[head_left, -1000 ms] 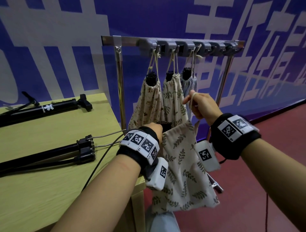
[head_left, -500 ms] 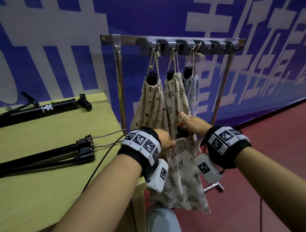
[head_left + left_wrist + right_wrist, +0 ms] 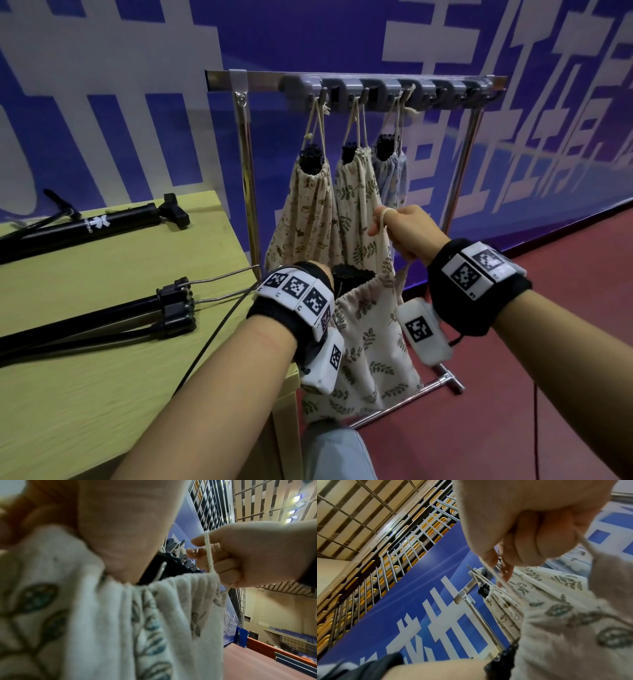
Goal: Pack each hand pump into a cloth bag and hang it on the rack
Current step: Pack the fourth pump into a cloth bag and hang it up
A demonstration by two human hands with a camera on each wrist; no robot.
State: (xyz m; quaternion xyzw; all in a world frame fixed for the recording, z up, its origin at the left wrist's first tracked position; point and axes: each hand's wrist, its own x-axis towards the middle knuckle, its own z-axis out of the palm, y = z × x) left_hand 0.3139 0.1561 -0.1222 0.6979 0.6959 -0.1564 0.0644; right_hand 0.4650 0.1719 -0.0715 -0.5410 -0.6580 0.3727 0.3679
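Observation:
A leaf-print cloth bag (image 3: 373, 342) hangs between my hands beside the table's corner. The black handle of a hand pump (image 3: 352, 274) sticks out of its gathered mouth. My left hand (image 3: 324, 273), mostly hidden behind its wristband, grips the bag's neck (image 3: 120, 615); the thumb presses down on the cloth. My right hand (image 3: 400, 233) is raised above the bag's right side in a fist. It holds the white drawstring (image 3: 209, 555), looped over the index finger and pulled taut. The rack's hook bar (image 3: 445, 90) is above and behind.
Three filled bags (image 3: 308, 212) (image 3: 356, 205) (image 3: 390, 171) hang from the rack's left hooks; the hooks to their right are free. More black pumps (image 3: 85, 226) (image 3: 85, 315) lie on the yellow-green table (image 3: 102, 394). The rack's metal foot (image 3: 445, 380) is on the red floor.
My right hand dropped to the bag's mouth half a second ago and has risen again, pulling the drawstring up. The left hand has stayed at the bag's neck.

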